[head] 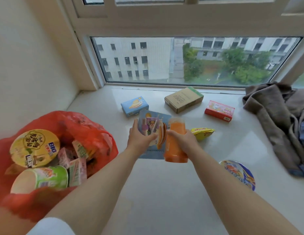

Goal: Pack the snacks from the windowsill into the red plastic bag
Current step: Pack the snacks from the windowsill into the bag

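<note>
**Both hands full over the windowsill**

Nearest me, in the lower left of the frame, the red plastic bag (pixel 90 133) gapes open on the pale windowsill (pixel 156 192). Inside it sit a yellow-lidded noodle bowl (pixel 35 147), a green cup (pixel 46 178) lying on its side, and several small pink-and-green cartons (pixel 75 167) wedged between them.

My two bare arms reach out to the middle of the frame. My left hand (pixel 139 138) grips a blue snack packet (pixel 153 131), fingers curled round its left edge. My right hand (pixel 183 140) is wrapped around an orange canister (pixel 176 146), held just beside the packet.

Further up on the sill lie a light blue box (pixel 134 106), a brown cardboard box (pixel 183 99) and a red-and-pink box (pixel 219 110), spread well apart below the glass. A yellow packet (pixel 203 133) rests just right of my right hand, and a round blue-rimmed lid or bowl (pixel 239 173) sits at lower right.

The sill is glossy, off-white stone, meeting a cream wall on the left. The window (pixel 190 60) runs across the upper frame in a white frame, showing grey buildings and green trees. A heap of brown clothing (pixel 273 119) lies on the right edge.
</note>
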A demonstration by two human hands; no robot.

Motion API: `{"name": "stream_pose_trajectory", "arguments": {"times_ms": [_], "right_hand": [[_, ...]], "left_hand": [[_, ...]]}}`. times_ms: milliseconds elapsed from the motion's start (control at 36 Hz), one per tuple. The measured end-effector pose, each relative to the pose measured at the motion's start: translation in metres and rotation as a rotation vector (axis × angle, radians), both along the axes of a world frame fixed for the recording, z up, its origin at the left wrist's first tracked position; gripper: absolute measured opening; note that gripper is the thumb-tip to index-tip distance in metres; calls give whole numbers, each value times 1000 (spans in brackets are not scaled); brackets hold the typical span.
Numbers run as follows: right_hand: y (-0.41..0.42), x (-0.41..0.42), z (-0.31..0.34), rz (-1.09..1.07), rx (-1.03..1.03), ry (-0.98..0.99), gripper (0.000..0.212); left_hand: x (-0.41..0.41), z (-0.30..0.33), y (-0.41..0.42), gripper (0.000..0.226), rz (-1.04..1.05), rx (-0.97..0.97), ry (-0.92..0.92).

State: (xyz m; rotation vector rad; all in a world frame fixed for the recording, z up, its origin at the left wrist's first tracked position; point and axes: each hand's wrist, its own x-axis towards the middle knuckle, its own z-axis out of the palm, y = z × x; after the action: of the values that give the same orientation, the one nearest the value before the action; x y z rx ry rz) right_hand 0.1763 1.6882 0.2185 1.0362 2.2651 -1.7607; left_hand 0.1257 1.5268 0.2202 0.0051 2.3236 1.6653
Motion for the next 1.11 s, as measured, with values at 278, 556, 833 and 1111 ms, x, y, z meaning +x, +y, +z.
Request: {"name": "stream_pose_trajectory", "arguments": {"times_ms": [278, 556, 833, 1111], "right_hand": [[-50, 6, 29, 74, -1, 109, 69], [-153, -11, 49, 92, 64, 239, 63], [-279, -40, 61, 177, 67, 392, 59], [-367, -64, 56, 381, 174, 414, 59]], "left_hand": [[17, 10, -47, 107, 23, 29, 109], [7, 29, -160, 106, 62, 138, 246], [3, 37, -287, 104, 215, 118, 431], [3, 18, -375, 91, 413, 162, 514]]}}
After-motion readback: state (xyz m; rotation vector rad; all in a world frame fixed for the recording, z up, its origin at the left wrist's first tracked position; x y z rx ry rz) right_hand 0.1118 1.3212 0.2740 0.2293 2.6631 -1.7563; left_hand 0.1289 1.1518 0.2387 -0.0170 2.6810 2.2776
